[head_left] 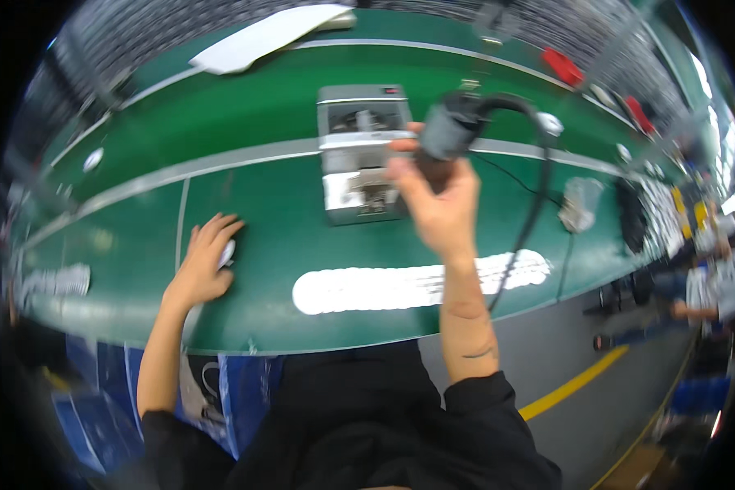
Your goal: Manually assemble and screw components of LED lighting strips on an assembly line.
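My right hand (443, 204) is wrapped round a blurred dark grey and black cylinder (452, 131) with a thick black cable (539, 163) curving from its top. I hold it raised beside the right edge of a small grey metal machine (363, 155). My left hand (200, 265) rests on the green tabletop, its fingers stretched out. A small white round piece (227, 253) shows between its thumb and fingers, partly hidden. In front of the machine lies a long row of overlapping white discs (359, 290); my right forearm crosses above it.
A stack of pale pieces (57, 280) lies at the far left. Toward the right stands a clear plastic bag or cup (580, 204). White sheets (273, 37) and a red item (562, 65) sit on the back shelf. Blue bins (249, 400) are below the table's front edge. Another person (714, 286) is at far right.
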Demonstrator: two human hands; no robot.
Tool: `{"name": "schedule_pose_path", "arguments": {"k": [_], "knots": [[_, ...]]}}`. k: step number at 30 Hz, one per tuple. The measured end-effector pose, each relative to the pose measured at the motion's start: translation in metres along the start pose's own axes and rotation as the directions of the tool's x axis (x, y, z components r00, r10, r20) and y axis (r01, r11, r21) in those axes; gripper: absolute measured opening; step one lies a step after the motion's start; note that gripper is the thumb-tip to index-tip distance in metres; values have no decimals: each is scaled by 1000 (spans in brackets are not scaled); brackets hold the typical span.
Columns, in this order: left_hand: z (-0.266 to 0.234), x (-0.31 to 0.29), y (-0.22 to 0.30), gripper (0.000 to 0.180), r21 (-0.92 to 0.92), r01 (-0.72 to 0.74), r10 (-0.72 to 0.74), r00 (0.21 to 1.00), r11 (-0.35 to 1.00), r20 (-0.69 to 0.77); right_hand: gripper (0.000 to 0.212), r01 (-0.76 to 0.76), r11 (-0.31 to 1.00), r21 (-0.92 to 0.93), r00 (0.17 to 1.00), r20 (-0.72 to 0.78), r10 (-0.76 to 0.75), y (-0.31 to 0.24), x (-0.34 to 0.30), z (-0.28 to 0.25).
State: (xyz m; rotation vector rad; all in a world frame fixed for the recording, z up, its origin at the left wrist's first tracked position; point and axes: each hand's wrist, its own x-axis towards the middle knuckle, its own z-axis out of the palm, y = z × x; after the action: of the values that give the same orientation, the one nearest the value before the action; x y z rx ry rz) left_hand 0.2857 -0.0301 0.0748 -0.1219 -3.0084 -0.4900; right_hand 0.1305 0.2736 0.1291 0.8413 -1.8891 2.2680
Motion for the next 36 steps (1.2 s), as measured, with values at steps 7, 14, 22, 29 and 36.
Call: {"name": "schedule_pose_path", "arguments": {"k": [7,14,22,29,36], "knots": [[-13,-20,5,80,-90,-8,15,997,996,78,38,9,1000,-22,1000,-16,-10,-7,-7,-6],[-12,-31,12,59,-390,-37,48,999,920,18,43,42,998,48,997,57,-45,-15,-21,-12],[35,-7,57,41,-560,-341,338,934,755,-112,45,46,998,31,997,67,-48,-17,-22,-12],[31,-19,61,45,-574,-241,249,966,783,-65,75,-39,928,-371,996,66,68,-58,-75,-1],[31,-16,62,49,-500,-259,266,962,826,-59,73,-312,559,-768,941,-168,294,-128,-107,-150]]}}
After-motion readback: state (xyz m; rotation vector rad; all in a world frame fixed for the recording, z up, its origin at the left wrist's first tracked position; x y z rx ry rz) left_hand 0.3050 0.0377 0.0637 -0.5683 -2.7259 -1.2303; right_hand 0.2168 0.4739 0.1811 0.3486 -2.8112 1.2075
